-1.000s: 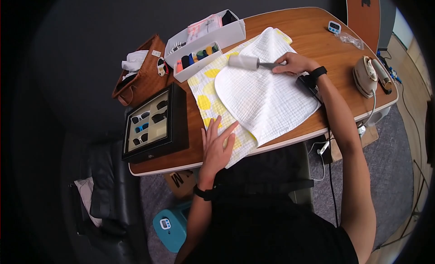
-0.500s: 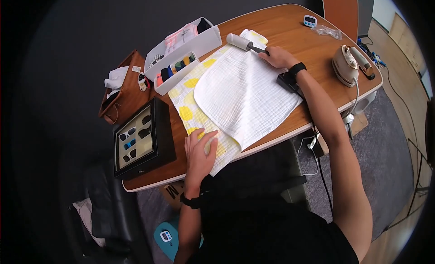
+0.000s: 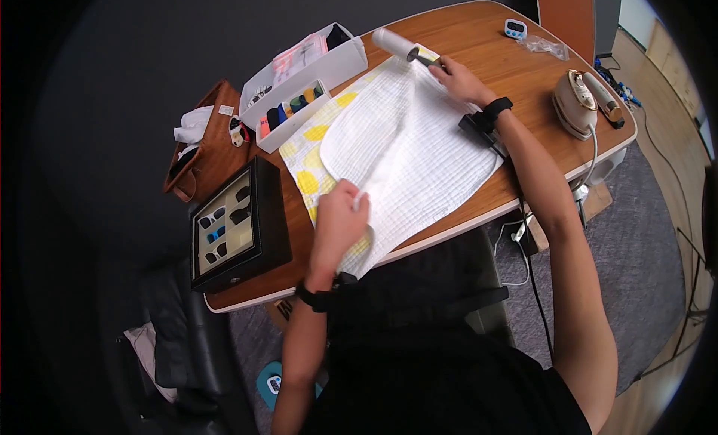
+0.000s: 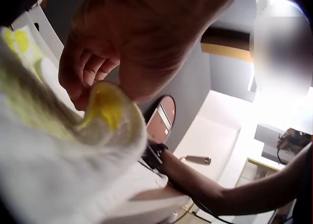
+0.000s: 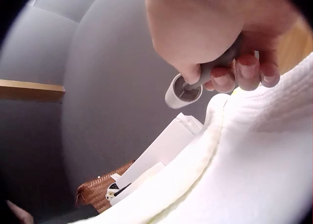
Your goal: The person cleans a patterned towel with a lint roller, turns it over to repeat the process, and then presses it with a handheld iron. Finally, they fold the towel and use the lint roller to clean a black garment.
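A white crinkled cloth with yellow patches on its other face lies folded over on the wooden table. My left hand pinches the cloth's near edge and lifts it. In the left wrist view the raised edge curls up between thumb and fingers, yellow showing inside. My right hand grips the dark handle of a lint roller at the cloth's far end. Its white roll points away to the left, raised above the cloth in the right wrist view. A black device sits beside the right wrist.
Left of the cloth stand white boxes with folded items, a brown woven basket and a black glasses case. To the right are a garment steamer, a small timer and a clear plastic bag.
My left hand has gone from lying flat on the cloth to pinching and lifting its near edge. The lint roller has moved to the cloth's far end and up.
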